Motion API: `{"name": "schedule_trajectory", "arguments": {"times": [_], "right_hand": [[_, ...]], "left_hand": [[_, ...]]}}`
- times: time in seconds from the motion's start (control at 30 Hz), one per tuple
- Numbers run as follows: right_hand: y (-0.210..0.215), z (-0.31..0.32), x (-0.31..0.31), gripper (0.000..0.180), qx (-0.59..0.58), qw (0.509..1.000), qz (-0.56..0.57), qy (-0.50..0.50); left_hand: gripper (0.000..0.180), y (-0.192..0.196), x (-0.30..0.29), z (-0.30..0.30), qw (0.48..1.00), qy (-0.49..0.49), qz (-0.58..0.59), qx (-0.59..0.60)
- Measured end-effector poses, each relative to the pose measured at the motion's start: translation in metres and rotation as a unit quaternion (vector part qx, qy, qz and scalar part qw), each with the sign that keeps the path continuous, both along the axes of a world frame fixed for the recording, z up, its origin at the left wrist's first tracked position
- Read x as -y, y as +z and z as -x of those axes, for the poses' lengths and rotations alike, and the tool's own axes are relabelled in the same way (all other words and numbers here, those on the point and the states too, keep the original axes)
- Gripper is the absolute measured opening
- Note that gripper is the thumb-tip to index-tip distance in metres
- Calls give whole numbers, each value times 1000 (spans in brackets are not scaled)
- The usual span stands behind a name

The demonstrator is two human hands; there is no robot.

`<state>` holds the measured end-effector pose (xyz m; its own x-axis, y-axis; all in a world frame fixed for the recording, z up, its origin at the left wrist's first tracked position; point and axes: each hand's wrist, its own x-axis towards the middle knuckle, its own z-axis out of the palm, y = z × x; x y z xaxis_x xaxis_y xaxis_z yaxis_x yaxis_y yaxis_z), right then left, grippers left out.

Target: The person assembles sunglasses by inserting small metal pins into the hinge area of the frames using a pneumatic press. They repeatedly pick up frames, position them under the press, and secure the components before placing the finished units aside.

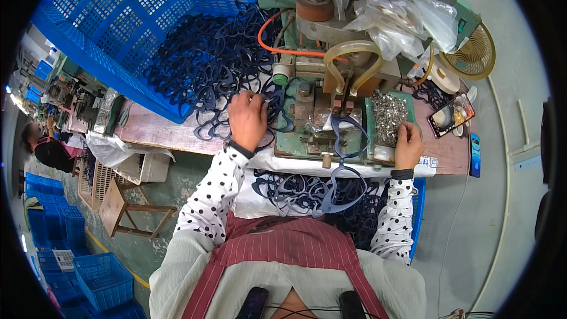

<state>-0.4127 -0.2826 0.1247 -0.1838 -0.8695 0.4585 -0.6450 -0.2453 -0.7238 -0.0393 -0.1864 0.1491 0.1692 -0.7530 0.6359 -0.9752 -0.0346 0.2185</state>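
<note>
My left hand (247,120) is over the loose dark blue eyeglass frames (215,91) on the table, its fingers curled closed on one at the near edge of the pile. Beside a tray of small shiny metal parts (388,117), my right hand (407,146) has thumb and fingers pinched together; what is between them is too small to make out. One blue eyeglass frame (344,171) hangs from the green press (307,150), its upper rim at the tooling and its lower rim over my lap. Neither hand touches that frame.
A big blue basket (106,77) tips its frames onto the table from the left. More frames (295,192) lie below the table edge by my apron. At the right are a lit phone (451,115) and a small fan (472,53). A wooden stool (127,210) stands left.
</note>
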Motion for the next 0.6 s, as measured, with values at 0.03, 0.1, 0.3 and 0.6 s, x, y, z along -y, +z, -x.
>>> {"name": "schedule_trajectory", "arguments": {"times": [0.03,0.1,0.3,0.6], "right_hand": [[1,-2,-1,11,6,1000,-11,-4],[5,-6,-3,11,17,999,-30,-12],[0,-2,0,10,41,999,-5,14],[53,-38,-18,11,127,984,-15,124]], "left_hand": [[17,-5,4,-7,997,43,-44,49],[22,-27,13,-24,991,76,-92,59],[19,-18,7,-45,994,-39,-103,-20],[27,21,-14,-13,781,-173,-43,-598]]}}
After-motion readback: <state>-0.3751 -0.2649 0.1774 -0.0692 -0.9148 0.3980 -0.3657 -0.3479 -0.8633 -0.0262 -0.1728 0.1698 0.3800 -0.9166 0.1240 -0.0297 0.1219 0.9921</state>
